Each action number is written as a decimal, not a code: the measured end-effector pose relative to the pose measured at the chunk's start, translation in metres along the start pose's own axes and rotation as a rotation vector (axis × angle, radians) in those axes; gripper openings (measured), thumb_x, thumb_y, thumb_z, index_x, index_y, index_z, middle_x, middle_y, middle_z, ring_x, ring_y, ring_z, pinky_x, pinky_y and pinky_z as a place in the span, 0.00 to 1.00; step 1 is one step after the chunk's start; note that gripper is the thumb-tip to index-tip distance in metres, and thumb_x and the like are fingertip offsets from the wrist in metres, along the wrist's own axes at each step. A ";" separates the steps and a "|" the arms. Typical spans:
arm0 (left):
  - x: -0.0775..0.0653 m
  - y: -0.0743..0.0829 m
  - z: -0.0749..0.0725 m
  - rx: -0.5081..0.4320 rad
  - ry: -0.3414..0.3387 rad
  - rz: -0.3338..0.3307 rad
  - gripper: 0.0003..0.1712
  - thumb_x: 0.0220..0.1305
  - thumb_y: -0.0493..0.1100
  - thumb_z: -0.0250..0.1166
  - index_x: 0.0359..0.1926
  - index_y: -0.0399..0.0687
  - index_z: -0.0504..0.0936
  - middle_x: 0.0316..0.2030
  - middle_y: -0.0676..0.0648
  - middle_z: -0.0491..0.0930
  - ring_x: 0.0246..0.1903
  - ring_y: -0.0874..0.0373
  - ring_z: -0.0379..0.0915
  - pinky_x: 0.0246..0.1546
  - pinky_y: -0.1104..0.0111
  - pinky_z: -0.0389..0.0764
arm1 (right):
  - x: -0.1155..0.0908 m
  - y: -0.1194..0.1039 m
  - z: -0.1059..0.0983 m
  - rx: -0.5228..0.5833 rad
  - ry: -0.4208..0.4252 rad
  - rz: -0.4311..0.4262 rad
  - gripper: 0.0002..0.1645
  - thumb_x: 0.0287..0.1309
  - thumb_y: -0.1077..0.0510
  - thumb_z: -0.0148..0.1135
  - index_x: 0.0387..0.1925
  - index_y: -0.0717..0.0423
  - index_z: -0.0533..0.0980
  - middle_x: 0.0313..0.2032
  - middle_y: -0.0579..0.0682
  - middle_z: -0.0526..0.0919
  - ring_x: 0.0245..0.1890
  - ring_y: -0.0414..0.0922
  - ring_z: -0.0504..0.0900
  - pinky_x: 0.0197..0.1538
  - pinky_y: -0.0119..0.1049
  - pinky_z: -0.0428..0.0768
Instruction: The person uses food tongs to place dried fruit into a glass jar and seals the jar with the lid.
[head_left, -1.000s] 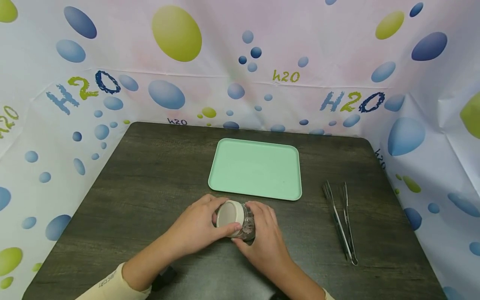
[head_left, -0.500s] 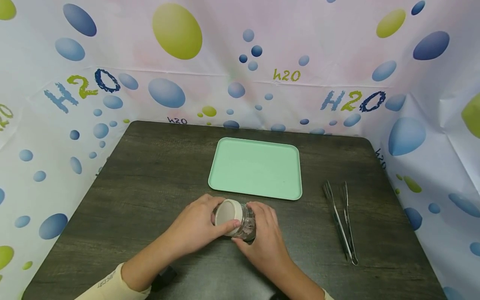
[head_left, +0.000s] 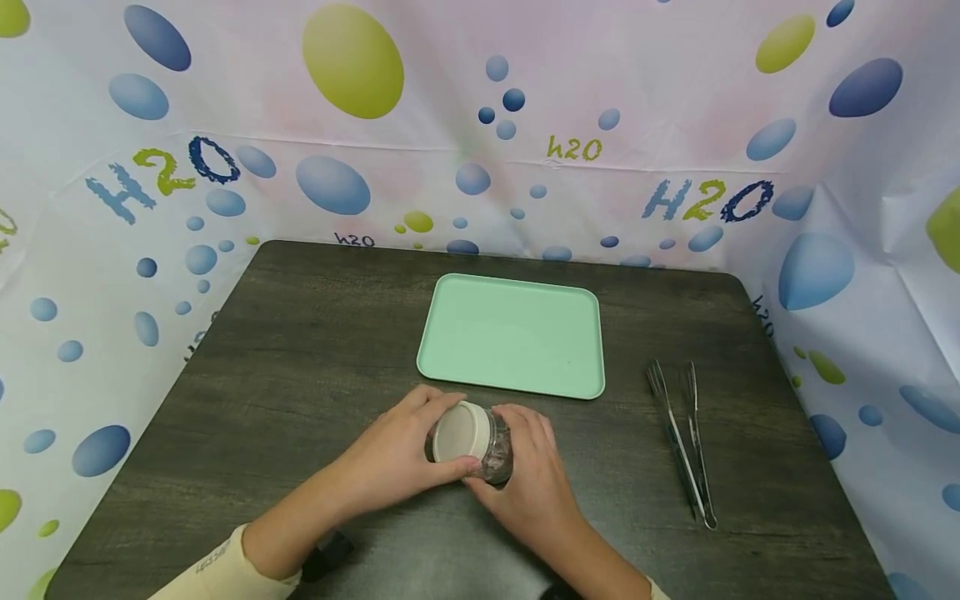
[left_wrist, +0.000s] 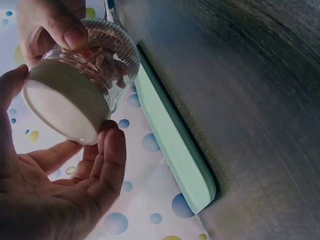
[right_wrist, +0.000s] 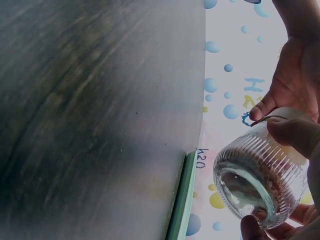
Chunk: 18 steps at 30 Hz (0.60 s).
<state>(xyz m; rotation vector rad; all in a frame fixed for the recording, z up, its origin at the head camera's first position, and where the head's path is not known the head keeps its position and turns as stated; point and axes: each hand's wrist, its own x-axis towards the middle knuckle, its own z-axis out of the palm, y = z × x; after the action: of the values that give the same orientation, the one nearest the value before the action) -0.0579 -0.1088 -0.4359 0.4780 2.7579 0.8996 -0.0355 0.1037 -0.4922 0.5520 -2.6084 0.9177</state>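
A ribbed clear glass jar (head_left: 497, 454) with a cream lid (head_left: 459, 433) is held tilted over the table, its lid facing left. Several brownish-pink pieces, whose kind I cannot tell, show through the glass (left_wrist: 112, 65). My left hand (head_left: 401, 454) grips the lid's rim, thumb at the near side and fingers at the far side. Around the glass body curls my right hand (head_left: 532, 483). In the right wrist view the jar's bottom (right_wrist: 247, 192) points toward the camera, apart from the table.
Behind the hands lies a mint-green tray (head_left: 512, 336) on the dark wooden table (head_left: 315, 333). Metal tongs (head_left: 684, 450) rest to the right, their arms spread and tips pointing away. A white sheet (head_left: 420, 75) with bubble prints hangs round the table's back and sides.
My left thumb has slid a little down the lid toward its near edge, and the left fingers have shifted along the rim. The right hand keeps its grip on the jar.
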 end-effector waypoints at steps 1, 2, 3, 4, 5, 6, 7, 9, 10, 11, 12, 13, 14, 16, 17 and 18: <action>0.000 -0.002 0.000 -0.021 -0.011 0.021 0.50 0.62 0.73 0.75 0.77 0.54 0.75 0.62 0.53 0.78 0.47 0.63 0.79 0.47 0.65 0.82 | 0.000 0.001 0.000 0.006 -0.003 0.001 0.57 0.34 0.49 0.97 0.65 0.60 0.75 0.60 0.56 0.82 0.60 0.54 0.80 0.59 0.51 0.87; 0.001 -0.004 -0.001 -0.048 -0.026 0.038 0.50 0.63 0.71 0.76 0.78 0.54 0.74 0.63 0.52 0.77 0.47 0.64 0.78 0.47 0.66 0.82 | 0.000 0.002 0.000 0.009 -0.005 -0.001 0.57 0.34 0.49 0.97 0.65 0.60 0.75 0.60 0.56 0.82 0.60 0.53 0.80 0.58 0.50 0.87; 0.002 -0.006 -0.001 -0.076 -0.040 0.061 0.50 0.63 0.70 0.76 0.78 0.54 0.73 0.64 0.51 0.77 0.46 0.64 0.78 0.47 0.68 0.83 | -0.001 0.002 0.000 0.012 -0.007 -0.003 0.57 0.34 0.49 0.97 0.64 0.60 0.75 0.60 0.56 0.82 0.59 0.52 0.80 0.58 0.50 0.86; 0.002 -0.008 -0.002 -0.110 -0.057 0.079 0.49 0.64 0.68 0.77 0.79 0.54 0.73 0.65 0.50 0.76 0.46 0.64 0.78 0.46 0.69 0.84 | -0.001 0.003 0.000 0.015 -0.008 -0.006 0.57 0.33 0.49 0.97 0.64 0.59 0.75 0.60 0.55 0.82 0.58 0.51 0.80 0.58 0.49 0.86; 0.003 -0.010 -0.002 -0.145 -0.075 0.099 0.49 0.64 0.66 0.78 0.79 0.53 0.72 0.66 0.49 0.76 0.47 0.64 0.78 0.46 0.70 0.85 | -0.001 0.004 0.000 0.016 -0.008 -0.012 0.57 0.33 0.48 0.97 0.64 0.59 0.75 0.59 0.55 0.82 0.58 0.51 0.80 0.57 0.49 0.86; 0.004 -0.012 -0.003 -0.179 -0.092 0.118 0.48 0.64 0.63 0.79 0.79 0.53 0.72 0.67 0.48 0.75 0.48 0.63 0.79 0.46 0.71 0.86 | -0.001 0.004 0.000 0.020 -0.008 -0.016 0.57 0.33 0.48 0.97 0.64 0.59 0.75 0.59 0.55 0.82 0.57 0.50 0.80 0.57 0.48 0.86; 0.005 -0.014 -0.004 -0.210 -0.107 0.136 0.48 0.64 0.61 0.80 0.79 0.53 0.72 0.68 0.48 0.74 0.50 0.62 0.79 0.47 0.71 0.87 | -0.001 0.005 0.000 0.023 -0.007 -0.021 0.57 0.32 0.49 0.97 0.64 0.59 0.75 0.59 0.54 0.83 0.57 0.50 0.80 0.57 0.48 0.86; 0.006 -0.017 -0.005 -0.258 -0.133 0.172 0.46 0.64 0.55 0.81 0.79 0.55 0.72 0.69 0.47 0.73 0.54 0.60 0.79 0.48 0.71 0.87 | -0.002 0.006 0.000 0.028 -0.008 -0.027 0.57 0.31 0.49 0.98 0.64 0.59 0.75 0.59 0.54 0.83 0.56 0.49 0.80 0.57 0.48 0.86; 0.007 -0.018 -0.005 -0.272 -0.144 0.188 0.46 0.64 0.53 0.82 0.79 0.55 0.72 0.69 0.47 0.72 0.56 0.59 0.78 0.48 0.71 0.88 | -0.002 0.006 0.001 0.030 -0.010 -0.029 0.57 0.31 0.49 0.98 0.64 0.59 0.75 0.59 0.54 0.83 0.56 0.49 0.81 0.57 0.48 0.86; 0.008 -0.019 -0.006 -0.278 -0.150 0.205 0.46 0.63 0.51 0.82 0.78 0.55 0.72 0.70 0.48 0.72 0.57 0.58 0.78 0.49 0.71 0.88 | -0.002 0.006 0.001 0.031 -0.013 -0.031 0.58 0.31 0.49 0.98 0.64 0.59 0.75 0.59 0.54 0.83 0.56 0.49 0.81 0.57 0.47 0.86; 0.008 -0.020 -0.006 -0.281 -0.157 0.223 0.46 0.63 0.49 0.83 0.78 0.55 0.72 0.70 0.48 0.72 0.58 0.57 0.79 0.50 0.71 0.88 | -0.002 0.007 0.001 0.033 -0.017 -0.031 0.58 0.31 0.50 0.98 0.64 0.59 0.75 0.59 0.54 0.83 0.57 0.50 0.81 0.57 0.48 0.86; 0.008 -0.020 -0.006 -0.278 -0.162 0.241 0.47 0.62 0.47 0.83 0.78 0.55 0.72 0.71 0.48 0.71 0.59 0.56 0.79 0.51 0.70 0.88 | -0.002 0.007 0.000 0.034 -0.023 -0.031 0.58 0.31 0.50 0.98 0.64 0.59 0.75 0.59 0.54 0.83 0.57 0.50 0.81 0.57 0.48 0.86; 0.009 -0.021 -0.007 -0.264 -0.163 0.258 0.47 0.62 0.45 0.84 0.78 0.55 0.72 0.72 0.48 0.71 0.60 0.56 0.78 0.52 0.70 0.87 | -0.002 0.007 0.000 0.033 -0.029 -0.031 0.58 0.30 0.50 0.98 0.64 0.58 0.75 0.59 0.54 0.83 0.57 0.50 0.80 0.57 0.48 0.86; 0.009 -0.021 -0.007 -0.222 -0.161 0.290 0.48 0.60 0.43 0.84 0.78 0.56 0.72 0.73 0.50 0.70 0.64 0.55 0.78 0.56 0.67 0.87 | -0.001 0.007 -0.001 0.036 -0.041 -0.031 0.59 0.30 0.50 0.98 0.65 0.58 0.75 0.59 0.54 0.83 0.57 0.50 0.80 0.57 0.48 0.86; 0.009 -0.021 -0.008 -0.197 -0.160 0.306 0.48 0.60 0.42 0.84 0.78 0.56 0.72 0.73 0.51 0.70 0.65 0.54 0.77 0.59 0.64 0.86 | -0.001 0.007 -0.001 0.038 -0.049 -0.031 0.59 0.30 0.50 0.98 0.65 0.58 0.75 0.60 0.54 0.83 0.57 0.50 0.80 0.57 0.48 0.86; 0.009 -0.022 -0.008 -0.171 -0.162 0.319 0.48 0.59 0.41 0.84 0.78 0.58 0.72 0.74 0.52 0.70 0.67 0.54 0.76 0.61 0.62 0.85 | -0.001 0.007 -0.002 0.041 -0.057 -0.029 0.59 0.30 0.49 0.98 0.65 0.58 0.75 0.60 0.54 0.83 0.58 0.49 0.80 0.58 0.48 0.86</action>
<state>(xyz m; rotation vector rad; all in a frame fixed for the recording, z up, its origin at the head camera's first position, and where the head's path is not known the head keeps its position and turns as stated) -0.0736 -0.1266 -0.4429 0.9314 2.4726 1.1006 -0.0381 0.1104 -0.4951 0.6344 -2.6300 0.9620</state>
